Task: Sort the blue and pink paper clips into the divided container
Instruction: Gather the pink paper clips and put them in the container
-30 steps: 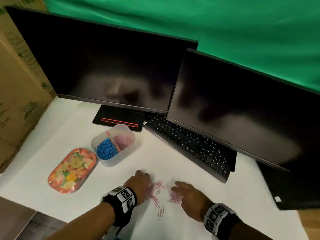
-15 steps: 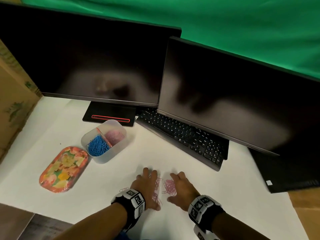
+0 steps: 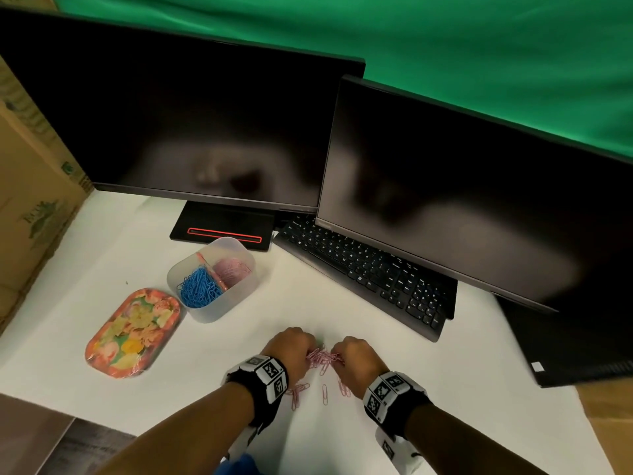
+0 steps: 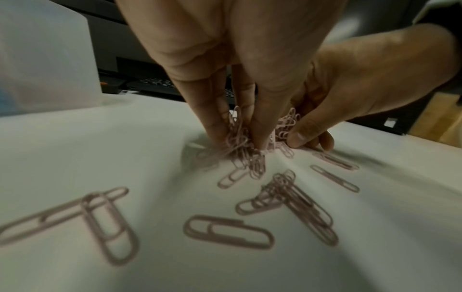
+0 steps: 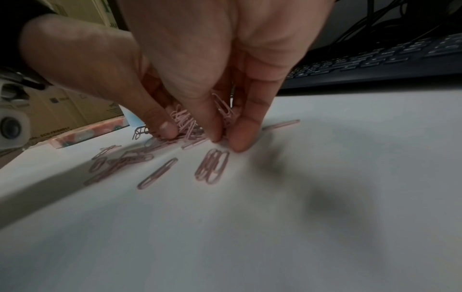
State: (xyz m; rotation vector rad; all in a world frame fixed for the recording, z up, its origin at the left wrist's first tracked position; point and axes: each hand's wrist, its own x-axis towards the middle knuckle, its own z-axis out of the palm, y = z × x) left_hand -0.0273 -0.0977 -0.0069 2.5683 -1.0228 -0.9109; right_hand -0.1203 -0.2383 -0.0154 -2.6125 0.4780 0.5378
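Both hands rake loose pink clips [image 3: 321, 358] into one heap on the white table [image 3: 445, 389], likely to grab many at once. Left hand [image 3: 290, 351] and right hand [image 3: 356, 358] have fingers curled, pinching the heap from either side. Strays lie nearer the wrists. Divided container [image 3: 236, 299] stands well apart, blue clips [image 3: 198, 289] left, pink right

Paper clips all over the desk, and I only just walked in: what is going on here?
A person is sorting clips by colour. Both hands, the left hand and the right hand, are bunching a pile of pink paper clips together on the white table, fingers curled round it. A few pink strays lie nearer the person. The divided container already holds blue clips in one side and pink ones in the other. No blue clips show on the table.
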